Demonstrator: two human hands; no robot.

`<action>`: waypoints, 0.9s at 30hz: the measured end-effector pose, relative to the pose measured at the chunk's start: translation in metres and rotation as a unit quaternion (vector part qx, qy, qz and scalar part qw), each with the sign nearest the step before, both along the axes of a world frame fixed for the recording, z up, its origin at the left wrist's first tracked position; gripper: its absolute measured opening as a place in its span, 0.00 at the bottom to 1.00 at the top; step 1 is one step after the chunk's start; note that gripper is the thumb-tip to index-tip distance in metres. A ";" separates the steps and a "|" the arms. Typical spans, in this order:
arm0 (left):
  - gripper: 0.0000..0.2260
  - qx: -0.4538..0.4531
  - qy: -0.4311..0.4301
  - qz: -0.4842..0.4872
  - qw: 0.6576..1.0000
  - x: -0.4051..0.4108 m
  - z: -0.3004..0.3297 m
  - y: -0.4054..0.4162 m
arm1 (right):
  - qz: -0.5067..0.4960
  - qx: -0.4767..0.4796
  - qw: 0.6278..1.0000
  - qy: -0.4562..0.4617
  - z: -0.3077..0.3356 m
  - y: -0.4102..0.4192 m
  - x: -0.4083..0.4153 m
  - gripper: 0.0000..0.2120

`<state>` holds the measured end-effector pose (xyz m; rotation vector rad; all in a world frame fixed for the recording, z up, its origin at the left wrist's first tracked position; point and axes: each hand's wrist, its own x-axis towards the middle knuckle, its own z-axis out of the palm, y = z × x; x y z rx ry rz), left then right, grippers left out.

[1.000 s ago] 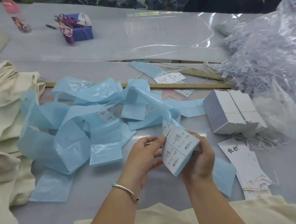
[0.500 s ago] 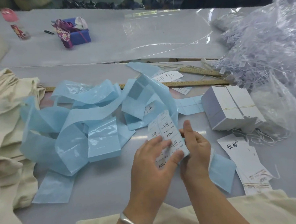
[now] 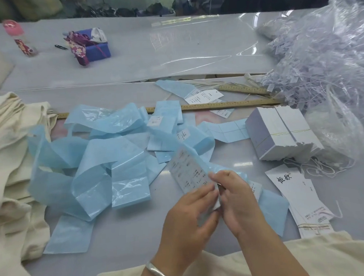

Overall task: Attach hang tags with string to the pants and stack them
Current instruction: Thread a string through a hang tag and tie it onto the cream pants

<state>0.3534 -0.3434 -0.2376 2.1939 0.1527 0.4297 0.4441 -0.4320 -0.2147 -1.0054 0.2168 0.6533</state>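
Both hands are meeting low at centre, above the grey table [image 3: 123, 231]. The left hand [image 3: 190, 218] and the right hand [image 3: 237, 200] are together pinching a strip of white printed labels [image 3: 187, 171] on blue backing; the strip is rising up and away from the fingertips, tilting to the left, its lower end sitting between the two thumbs. The print is too blurred to read. A silver bangle [image 3: 158, 274] is sitting on the left wrist.

The loose blue backing strips [image 3: 106, 163] are lying in a tangled heap just left of and beyond the hands. The hang tags [image 3: 297, 197], white with black brush lettering, are lying flat on the table just right of the right hand, with white string [image 3: 319, 167] coiling beyond them. A banded block of white tags [image 3: 283, 133] is standing further right. Cream pants [image 3: 10, 169] are piling up at the left edge, well apart from the hands; another cream pair [image 3: 322, 259] is lying along the near edge under the forearms. A wooden ruler [image 3: 217, 105] is lying across the middle, and a clear bag of plastic fasteners [image 3: 325, 65] is bulging at far right.
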 end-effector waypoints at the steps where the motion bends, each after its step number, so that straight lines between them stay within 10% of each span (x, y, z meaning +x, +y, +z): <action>1: 0.16 0.023 -0.012 -0.002 1.000 0.000 -0.004 -0.001 | 0.013 -0.032 0.999 -0.007 -0.002 -0.004 -0.001 0.11; 7: 0.14 0.067 -0.060 -0.010 0.996 -0.008 -0.018 0.000 | 0.019 -0.301 0.941 -0.153 -0.016 -0.022 0.000 0.12; 10: 0.20 -0.056 -0.009 0.083 0.995 -0.019 -0.017 0.002 | -0.001 -0.239 0.954 -0.179 -0.015 -0.025 0.002 0.16; 14: 0.27 -0.306 0.128 0.263 0.906 -0.014 -0.005 0.008 | -0.002 -0.148 0.981 -0.123 -0.013 -0.024 0.004 0.18; 20: 0.28 -0.399 0.169 0.215 0.875 0.000 0.004 0.005 | 0.087 -0.080 0.990 -0.072 -0.018 -0.022 -0.006 0.05; 27: 0.19 -0.648 0.140 0.149 0.734 0.009 0.011 0.004 | 0.030 -0.117 0.965 -0.232 -0.022 -0.025 -0.010 0.16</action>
